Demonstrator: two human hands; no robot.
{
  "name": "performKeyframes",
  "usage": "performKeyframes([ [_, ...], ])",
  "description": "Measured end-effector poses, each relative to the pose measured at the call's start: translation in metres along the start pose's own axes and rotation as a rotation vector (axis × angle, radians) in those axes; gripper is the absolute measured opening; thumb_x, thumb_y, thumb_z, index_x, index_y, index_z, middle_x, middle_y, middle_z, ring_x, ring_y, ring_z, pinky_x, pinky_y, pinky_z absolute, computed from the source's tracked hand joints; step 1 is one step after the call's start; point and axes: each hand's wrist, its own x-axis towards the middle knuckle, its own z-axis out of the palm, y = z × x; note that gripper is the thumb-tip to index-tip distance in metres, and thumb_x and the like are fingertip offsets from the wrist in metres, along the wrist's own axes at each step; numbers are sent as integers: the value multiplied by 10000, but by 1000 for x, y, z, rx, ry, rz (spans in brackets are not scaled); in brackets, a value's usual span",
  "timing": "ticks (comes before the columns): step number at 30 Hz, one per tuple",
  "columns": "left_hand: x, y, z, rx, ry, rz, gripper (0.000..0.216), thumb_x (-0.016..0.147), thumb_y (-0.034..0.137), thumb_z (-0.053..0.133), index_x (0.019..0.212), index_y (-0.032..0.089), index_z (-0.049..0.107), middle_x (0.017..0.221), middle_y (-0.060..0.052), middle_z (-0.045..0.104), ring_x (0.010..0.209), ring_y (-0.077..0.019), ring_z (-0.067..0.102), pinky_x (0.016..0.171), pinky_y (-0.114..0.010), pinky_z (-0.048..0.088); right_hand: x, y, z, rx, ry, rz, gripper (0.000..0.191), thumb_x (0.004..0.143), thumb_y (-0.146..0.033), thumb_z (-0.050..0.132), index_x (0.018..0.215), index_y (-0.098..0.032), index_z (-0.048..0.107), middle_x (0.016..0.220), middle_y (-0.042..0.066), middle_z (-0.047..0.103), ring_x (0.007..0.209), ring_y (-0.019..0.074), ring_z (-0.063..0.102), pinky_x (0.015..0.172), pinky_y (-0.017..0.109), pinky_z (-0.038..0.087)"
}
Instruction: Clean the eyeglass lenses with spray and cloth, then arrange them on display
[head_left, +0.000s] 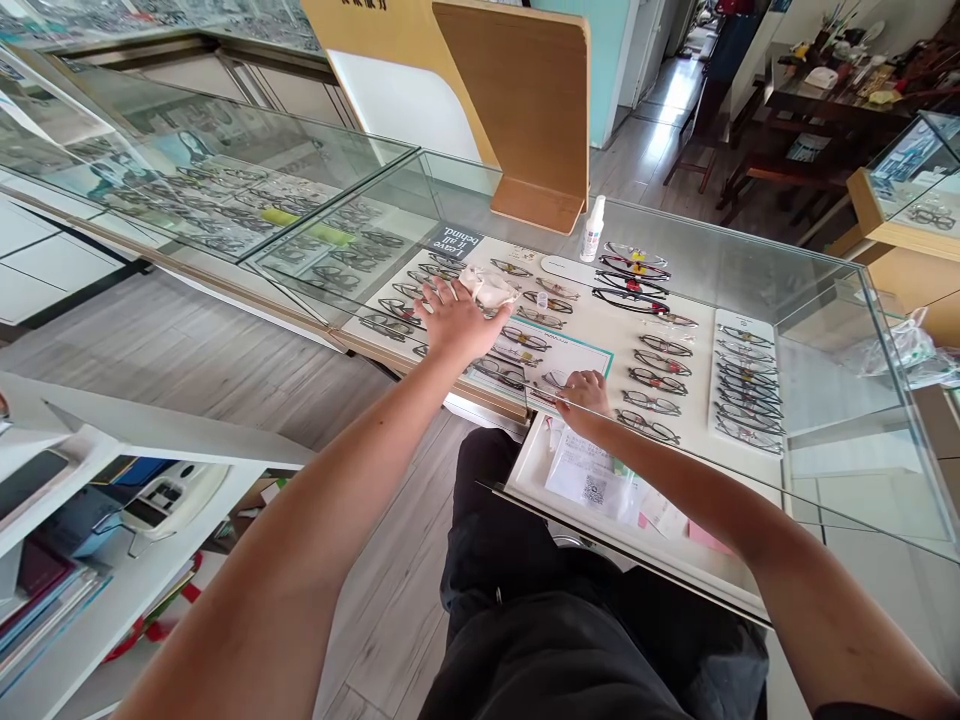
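My left hand (459, 325) lies flat on the glass counter top, fingers spread, with a crumpled off-white cloth (489, 288) beside and partly under its fingers and thumb. Closer to me, my right hand (586, 398) is at the counter's near edge with its fingers bent and closed. A pair of clear-lensed eyeglasses (553, 379) shows right at its fingertips; whether the hand grips it or lies above it is unclear. Rows of eyeglasses (660, 378) fill the display case below the glass. On top stand a white spray bottle (592, 230) and several dark-framed eyeglasses (631, 280) with red tags.
A pulled-out drawer (525, 470) holding papers (592, 478) juts out over my lap. A wooden-backed stand (525, 100) rises at the counter's far side. To the left is a white shelf (187, 425) with boxes and a device. Another glass case (919, 185) stands at right.
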Motion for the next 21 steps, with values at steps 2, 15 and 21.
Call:
performKeyframes([
  [2, 0, 0, 0, -5, 7, -6, 1266, 932, 937, 244, 1763, -18, 227, 1846, -301, 143, 1725, -504, 100, 1382, -661, 129, 0, 1, 0, 13, -2, 7, 298, 1043, -321, 609, 983, -261, 895, 1262, 120, 735, 1291, 329, 561, 1278, 548, 279],
  [15, 0, -2, 1, -11, 13, 8, 1265, 932, 944, 234, 1765, -8, 233, 1849, -287, 151, 1724, -507, 102, 1380, -666, 134, 8, 7, 7, 65, -33, 88, 259, 1018, -367, 660, 982, -258, 892, 1298, 122, 729, 1285, 343, 553, 1244, 548, 306],
  [21, -1, -2, 1, -4, 17, 10, 1270, 934, 940, 220, 1761, -23, 230, 1847, -294, 149, 1726, -501, 98, 1381, -663, 131, 9, 8, 0, 92, -32, 109, 227, 1006, -379, 667, 997, -290, 877, 1255, 90, 741, 1268, 320, 585, 1243, 526, 301],
])
